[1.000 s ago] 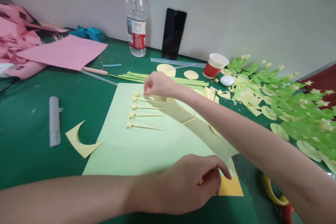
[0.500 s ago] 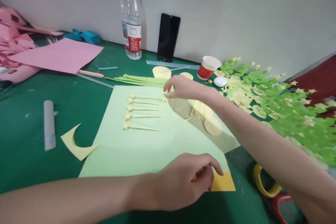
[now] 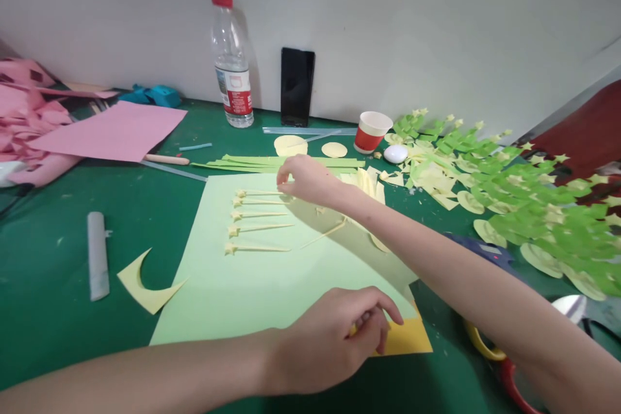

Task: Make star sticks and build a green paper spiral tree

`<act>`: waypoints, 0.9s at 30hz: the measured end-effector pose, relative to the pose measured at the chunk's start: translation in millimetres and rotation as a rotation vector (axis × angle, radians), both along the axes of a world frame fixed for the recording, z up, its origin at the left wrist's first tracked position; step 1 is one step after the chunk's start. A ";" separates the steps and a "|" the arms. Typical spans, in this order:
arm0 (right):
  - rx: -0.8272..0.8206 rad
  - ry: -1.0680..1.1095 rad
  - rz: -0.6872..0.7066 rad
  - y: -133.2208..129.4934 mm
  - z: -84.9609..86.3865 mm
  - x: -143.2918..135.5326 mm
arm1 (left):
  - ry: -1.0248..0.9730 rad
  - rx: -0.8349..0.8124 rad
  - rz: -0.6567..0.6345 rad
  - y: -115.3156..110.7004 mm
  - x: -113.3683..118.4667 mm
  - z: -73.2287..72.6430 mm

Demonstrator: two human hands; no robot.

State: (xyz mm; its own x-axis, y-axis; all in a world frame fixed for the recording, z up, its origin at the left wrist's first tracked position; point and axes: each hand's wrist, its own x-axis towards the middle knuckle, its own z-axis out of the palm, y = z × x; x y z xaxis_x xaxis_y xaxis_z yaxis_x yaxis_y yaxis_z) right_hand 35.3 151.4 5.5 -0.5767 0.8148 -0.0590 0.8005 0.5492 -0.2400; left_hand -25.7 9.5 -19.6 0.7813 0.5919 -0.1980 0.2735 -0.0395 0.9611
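My left hand [image 3: 334, 339] rests loosely bent on the near edge of the pale green sheet [image 3: 228, 297], index finger apart from the others and nothing seen in it. A yellow strip [image 3: 410, 336] shows beside its fingers. At the sheet's far edge, my right hand [image 3: 310, 180] is pinched at the thin end of the farthest star-tipped paper stick [image 3: 257, 193]; the fingers hide that end. Several more such sticks, like the nearest paper stick [image 3: 257, 248], lie in a row, stars to the left. Another thin stick [image 3: 325, 233] slants under the right forearm.
Green paper strips [image 3: 272, 163] lie behind the sheet. Beyond stand a bottle [image 3: 233, 71], phone [image 3: 297, 87] and paper cup [image 3: 372, 132]. Green paper with stars [image 3: 538, 207] spreads right, near scissors [image 3: 514, 378]. Left are a crescent offcut [image 3: 143, 288], white tube [image 3: 98, 255] and pink sheet [image 3: 116, 129].
My right hand has moved left from beside a loose star to the end of the farthest stick, which now lies straighter. My left hand stays put. The view has tilted up slightly.
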 end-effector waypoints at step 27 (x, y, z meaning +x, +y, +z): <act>0.008 0.079 -0.067 1.4 6.1 -8.2 | -0.040 0.023 -0.008 -1.4 -1.1 -4.0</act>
